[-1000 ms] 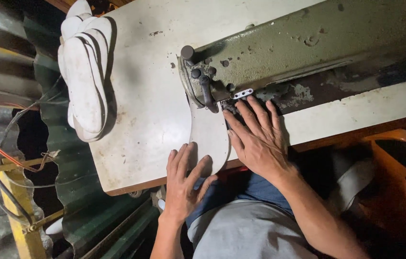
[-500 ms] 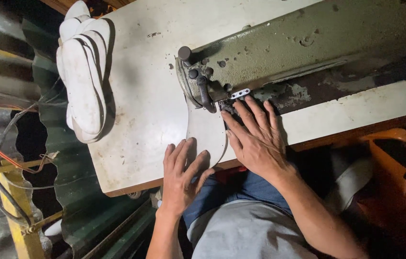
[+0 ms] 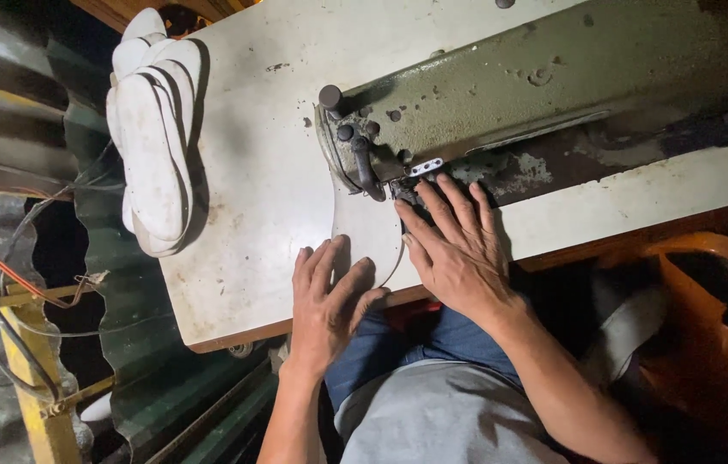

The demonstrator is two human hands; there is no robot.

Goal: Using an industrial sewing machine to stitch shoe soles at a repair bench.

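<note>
At the far left edge a yellow post (image 3: 37,404) and loose wires (image 3: 3,283) stood against green corrugated sheeting (image 3: 123,283), well apart from the work. On the left part of the worn white table (image 3: 252,198) lay a stack of white sole-shaped pieces (image 3: 153,146), overlapping one another and pointing away from the person; set there, they looked to be kept within reach but clear of the needle area

Nearer the front edge, the left hand (image 3: 325,305) rested flat, fingers spread and released, palm pressing on the near end of a white sole-shaped piece (image 3: 368,236) that lay on the table. That flat press seemed meant to keep the piece from lifting or swinging. The piece ran from under this hand up to the head of the grey-green sewing machine (image 3: 510,86), its far end tucked beneath the dark presser assembly (image 3: 368,167)

Just to the right, the right hand (image 3: 463,253) was also open, not gripping anything, its fingertips (image 3: 407,210) laid on the right edge of the piece close beside the needle area, probably to steer the edge along. Whether the needle itself was down could not be told

Below, the person's grey shirt (image 3: 433,412) and blue trousers (image 3: 381,352) showed, and at the far right an orange plastic basket (image 3: 716,344) stood beside the table, its contents too dark to make out
</note>
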